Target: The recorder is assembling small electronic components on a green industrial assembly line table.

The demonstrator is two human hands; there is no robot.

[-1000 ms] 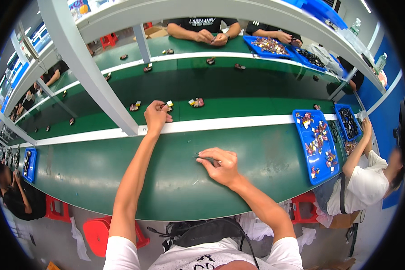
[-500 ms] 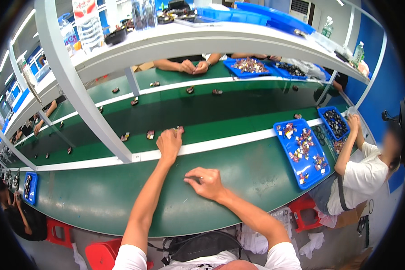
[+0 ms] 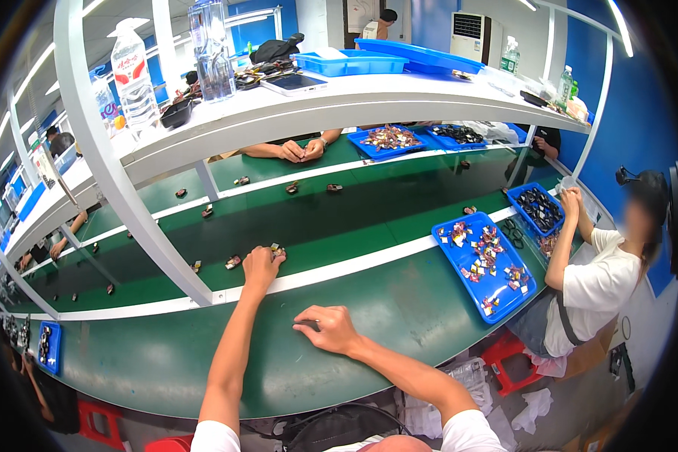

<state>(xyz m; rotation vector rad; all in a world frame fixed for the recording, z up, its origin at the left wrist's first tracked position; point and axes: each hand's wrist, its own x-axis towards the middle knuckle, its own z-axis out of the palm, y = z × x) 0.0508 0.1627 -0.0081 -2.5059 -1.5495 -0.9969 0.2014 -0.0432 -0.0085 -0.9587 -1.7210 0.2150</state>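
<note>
My left hand [image 3: 261,270] reaches over the near white rail onto the green belt. Its fingers close around a small reddish-brown electronic part [image 3: 279,251], which they partly cover. Just left of that hand lies another small part [image 3: 233,262] with a pale tab. Over the near green worktop [image 3: 226,361], my right hand [image 3: 330,329] hovers or rests with fingers loosely curled. A gap shows between its thumb and index finger, and I see nothing held there.
A blue tray [image 3: 467,275] of small parts lies to the right. Beyond it, a co-worker [image 3: 603,279] handles something by a blue tray of black parts [image 3: 536,209]. A white post [image 3: 139,181] and overhead shelf [image 3: 339,98] stand ahead. Across the belt are another person's hands [image 3: 301,151].
My view has tilted up, so the belt and worktop appear lower and more of the shelf shows. Both hands keep nearly the same places over the belt and worktop.
</note>
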